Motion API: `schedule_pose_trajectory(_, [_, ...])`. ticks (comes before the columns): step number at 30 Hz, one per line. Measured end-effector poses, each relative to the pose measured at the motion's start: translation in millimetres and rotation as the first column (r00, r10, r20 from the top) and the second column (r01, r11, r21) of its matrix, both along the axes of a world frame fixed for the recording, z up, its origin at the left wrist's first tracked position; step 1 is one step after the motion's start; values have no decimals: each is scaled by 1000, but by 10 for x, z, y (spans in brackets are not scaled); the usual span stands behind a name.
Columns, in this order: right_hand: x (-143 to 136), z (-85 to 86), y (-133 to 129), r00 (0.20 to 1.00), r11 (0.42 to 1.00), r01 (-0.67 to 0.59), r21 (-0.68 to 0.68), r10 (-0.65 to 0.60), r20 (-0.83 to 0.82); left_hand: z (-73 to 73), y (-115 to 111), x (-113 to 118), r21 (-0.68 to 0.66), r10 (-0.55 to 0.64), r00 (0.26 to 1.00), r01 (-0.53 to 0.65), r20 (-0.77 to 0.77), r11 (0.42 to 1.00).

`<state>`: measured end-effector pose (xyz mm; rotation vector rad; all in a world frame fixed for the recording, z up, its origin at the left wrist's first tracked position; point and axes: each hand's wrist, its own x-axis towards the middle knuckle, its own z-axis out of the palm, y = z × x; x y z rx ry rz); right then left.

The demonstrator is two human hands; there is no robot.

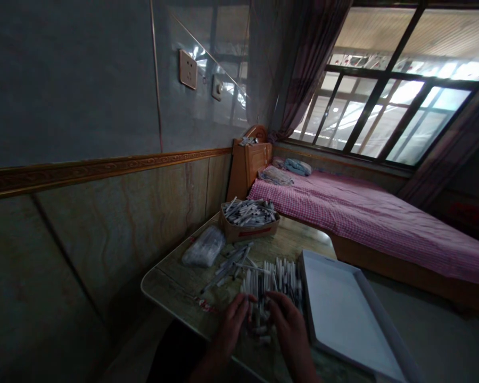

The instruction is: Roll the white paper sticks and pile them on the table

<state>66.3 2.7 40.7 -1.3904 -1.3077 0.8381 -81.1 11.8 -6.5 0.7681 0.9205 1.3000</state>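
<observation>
My left hand (233, 319) and my right hand (285, 322) are at the near side of the table, with fingers closed on slim pens (259, 298) between them. The dim light blurs the fingertips, so how many pens each hand grips is hidden. A row of white pens (281, 274) lies side by side just beyond my right hand. More pens (229, 266), grey and loosely piled, lie beyond my left hand. A few short white pieces (262, 332) show below my fingers.
A cardboard box (251, 232) heaped with pens stands at the table's far end, beside a clear plastic bag (204, 247). A shallow white tray (351, 308) lies right of the pens. Behind the table (163, 284) is a bed (343, 207); a tiled wall (159, 213) runs along the left.
</observation>
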Motion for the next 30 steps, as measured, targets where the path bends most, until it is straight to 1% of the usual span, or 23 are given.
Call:
schedule_pose_trajectory(3, [2,105,38,1000,1000,0,24,0,-14,113,0,38,-9,-56,997,57,61,998])
schedule_pose_trajectory(5, [2,87,23,1000,999,10,40,-10,9,198,10,72,-41,-26,984,34,177,999])
schedule_pose_trajectory(6, [-7,39,-9,999,998,36,57,-38,33,225,22,91,-58,6,971,9,240,998])
schedule_pose_trajectory(7, [-24,-36,-60,995,994,71,81,-77,64,237,39,110,-78,49,954,-27,297,997])
schedule_pose_trajectory(9, [-81,-251,-207,976,981,122,152,-146,159,212,78,147,-114,147,913,-111,380,987])
schedule_pose_trajectory(10, [-116,-377,-293,964,980,87,181,-128,232,181,96,163,-129,192,893,-151,407,980])
schedule_pose_trajectory(11, [-151,-501,-376,940,980,-10,198,-59,336,145,109,177,-141,230,873,-187,430,972])
schedule_pose_trajectory(12, [-182,-613,-447,898,967,-73,245,-43,438,110,118,188,-150,257,856,-211,449,966])
schedule_pose_trajectory(13, [-205,-706,-501,850,959,-97,265,-59,524,81,123,197,-152,271,842,-226,466,962])
schedule_pose_trajectory(15, [-228,-815,-545,783,958,-94,269,-96,615,49,124,205,-151,277,825,-233,492,961])
schedule_pose_trajectory(16, [-230,-832,-539,765,961,-72,268,-119,633,47,123,203,-153,280,817,-234,504,960])
schedule_pose_trajectory(18, [-226,-818,-502,757,963,-33,266,-149,636,60,127,193,-166,288,801,-235,525,958])
schedule_pose_trajectory(21, [-223,-783,-463,765,965,-38,260,-139,629,97,150,161,-183,288,782,-223,553,957])
schedule_pose_trajectory(23, [-211,-799,-475,765,966,-32,255,-141,629,122,172,125,-199,293,763,-217,576,956])
schedule_pose_trajectory(25, [-165,-827,-502,765,971,-11,241,-147,627,145,192,73,-237,322,741,-223,589,946])
schedule_pose_trajectory(27, [-84,-821,-510,775,977,-22,211,-117,622,163,202,15,-297,379,734,-248,563,922])
schedule_pose_trajectory(28, [-38,-794,-497,782,981,-41,192,-87,617,168,202,-10,-326,407,742,-264,533,908])
schedule_pose_trajectory(30, [39,-683,-427,791,987,-63,148,-41,610,169,190,-41,-359,442,771,-295,457,885])
